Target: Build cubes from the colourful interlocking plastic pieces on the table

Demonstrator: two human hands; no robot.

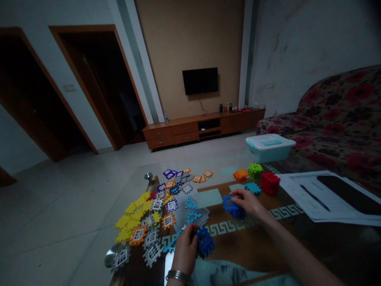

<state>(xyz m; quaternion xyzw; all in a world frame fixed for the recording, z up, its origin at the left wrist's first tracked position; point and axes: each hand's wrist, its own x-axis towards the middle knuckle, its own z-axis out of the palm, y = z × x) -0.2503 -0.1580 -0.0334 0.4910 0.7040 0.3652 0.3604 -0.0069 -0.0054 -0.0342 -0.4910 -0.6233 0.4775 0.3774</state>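
Note:
My left hand (187, 244), with bangles at its wrist, is closed on a dark blue interlocking toy piece (206, 242) near the table's front edge. Farther right, my right hand (245, 200) pinches the edge of a blue interlocking piece (228, 202). More blue pieces sit just under it, partly behind the fingers. Light blue triangle pieces (191, 203) lie between the hands on a sheet of paper. Beyond my right hand are small groups of pieces: teal (253, 188), red (270, 183), orange (240, 174) and lime green (255, 171).
Yellow pieces (133, 214) and grey window pieces (153, 254) spread along the glass table's left side. At right, papers (300, 198) hold a pen (315, 197) and a black flat object (349, 194). A lidded plastic box (269, 153) stands beyond the table, beside a floral sofa (336, 111).

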